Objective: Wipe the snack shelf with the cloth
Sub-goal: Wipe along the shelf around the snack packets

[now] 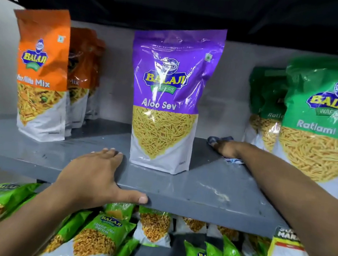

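Left hand [97, 178] at lower centre, fingers flat on the grey shelf [209, 189], thumb hooked over its front edge. Right hand [226, 149] at centre right, pressed down on the cloth [219, 139]: crumpled, blue and white, poking out on both sides of the hand. Behind, one purple pouch [167, 97] upright mid-frame.

Left hand [94, 179]: palm down, fingers straight and together pointing forward, thumb spread sideways along the front edge; forearm bare, entering from lower left
Right hand [226, 149]: reached far forward, palm down, pressing flat; fingers partly hidden; forearm bare, extended from lower right, nearly straight
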